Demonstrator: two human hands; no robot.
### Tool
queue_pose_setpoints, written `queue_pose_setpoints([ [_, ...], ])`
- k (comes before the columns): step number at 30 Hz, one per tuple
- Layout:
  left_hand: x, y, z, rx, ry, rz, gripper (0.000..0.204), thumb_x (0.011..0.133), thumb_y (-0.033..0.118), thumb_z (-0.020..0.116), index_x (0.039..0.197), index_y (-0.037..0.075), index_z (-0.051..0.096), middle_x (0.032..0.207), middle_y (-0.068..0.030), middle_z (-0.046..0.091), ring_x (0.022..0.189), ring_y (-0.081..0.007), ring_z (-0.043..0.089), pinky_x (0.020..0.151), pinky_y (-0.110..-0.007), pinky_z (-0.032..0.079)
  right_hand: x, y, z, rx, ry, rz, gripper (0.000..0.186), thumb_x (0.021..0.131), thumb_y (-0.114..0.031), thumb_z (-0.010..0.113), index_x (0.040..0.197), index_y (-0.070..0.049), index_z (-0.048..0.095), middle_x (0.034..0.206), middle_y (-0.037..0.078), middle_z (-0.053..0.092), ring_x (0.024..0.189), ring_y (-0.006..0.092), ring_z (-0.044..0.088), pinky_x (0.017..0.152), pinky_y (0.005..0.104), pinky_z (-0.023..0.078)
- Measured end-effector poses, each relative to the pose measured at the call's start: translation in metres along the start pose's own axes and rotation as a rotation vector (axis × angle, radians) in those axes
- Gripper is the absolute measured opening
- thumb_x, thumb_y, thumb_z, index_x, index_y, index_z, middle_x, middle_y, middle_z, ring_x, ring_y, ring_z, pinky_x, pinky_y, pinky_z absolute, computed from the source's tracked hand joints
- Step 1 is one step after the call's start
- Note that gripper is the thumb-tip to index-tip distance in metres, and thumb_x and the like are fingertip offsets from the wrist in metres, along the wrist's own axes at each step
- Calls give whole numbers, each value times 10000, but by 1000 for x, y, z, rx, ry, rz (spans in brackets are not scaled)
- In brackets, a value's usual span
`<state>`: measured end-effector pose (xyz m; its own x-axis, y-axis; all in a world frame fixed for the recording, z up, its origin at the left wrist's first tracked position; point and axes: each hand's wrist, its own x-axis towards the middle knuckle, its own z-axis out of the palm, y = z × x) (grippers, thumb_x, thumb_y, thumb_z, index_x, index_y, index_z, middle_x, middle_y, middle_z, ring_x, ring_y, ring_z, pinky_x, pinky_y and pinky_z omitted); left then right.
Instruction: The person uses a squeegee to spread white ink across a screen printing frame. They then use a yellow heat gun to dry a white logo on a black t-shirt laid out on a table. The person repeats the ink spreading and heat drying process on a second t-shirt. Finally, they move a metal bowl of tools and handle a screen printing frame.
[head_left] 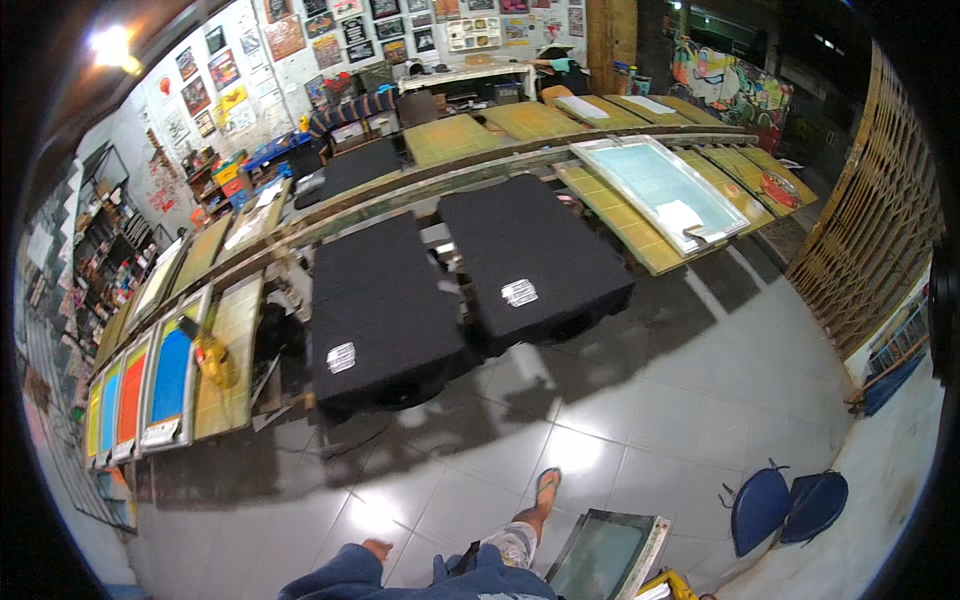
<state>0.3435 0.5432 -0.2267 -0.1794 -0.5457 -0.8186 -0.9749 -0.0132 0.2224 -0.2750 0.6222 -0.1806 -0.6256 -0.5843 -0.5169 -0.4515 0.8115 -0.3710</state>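
Low at the lower edge, my left hand (378, 549) hangs below a dark blue sleeve, touching none of the work. Its fingers are too small to make out. My right hand is out of sight. Before me, two black shirts (372, 285) lie flat side by side over long boards. Each has a small white print, one print (341, 358) on the left shirt and another print (519, 293) on the right one. A framed printing screen (600, 555) with pale green mesh leans near my right leg.
A yellow handheld power tool (212, 358) rests on a board beside coloured screens (170, 375). Another screen (655, 180) lies on boards at the right. A long rail (350, 205) runs behind the shirts. Blue cushions (760, 508) and a folding metal gate (860, 210) stand right.
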Motion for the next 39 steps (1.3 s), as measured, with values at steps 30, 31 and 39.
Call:
queue_pose_setpoints([
  [30, 390, 1247, -598, -334, -278, 880, 420, 1067, 384, 592, 1061, -10, 734, 867, -79, 744, 740, -131, 716, 700, -315, 556, 636, 36, -440, 234, 274, 594, 624, 827, -391, 802, 1289, -13, 618, 960, 190, 749, 796, 341, 716, 692, 463, 579],
  [31, 390, 1273, -622, -454, -277, 885, 385, 1084, 350, 565, 1108, 2, 729, 918, -78, 755, 777, -139, 727, 723, -313, 560, 654, 46, -458, 225, 274, 602, 625, 826, -390, 804, 1291, -14, 618, 958, 189, 750, 793, 340, 716, 690, 462, 579],
  [39, 518, 1454, -858, -892, 329, 961, 342, 1115, 189, 457, 1338, -37, 586, 1145, -128, 746, 842, -177, 754, 692, -264, 557, 858, 97, -592, 172, 278, 620, 637, 821, -383, 815, 1305, -20, 615, 941, 177, 752, 764, 325, 717, 668, 449, 585],
])
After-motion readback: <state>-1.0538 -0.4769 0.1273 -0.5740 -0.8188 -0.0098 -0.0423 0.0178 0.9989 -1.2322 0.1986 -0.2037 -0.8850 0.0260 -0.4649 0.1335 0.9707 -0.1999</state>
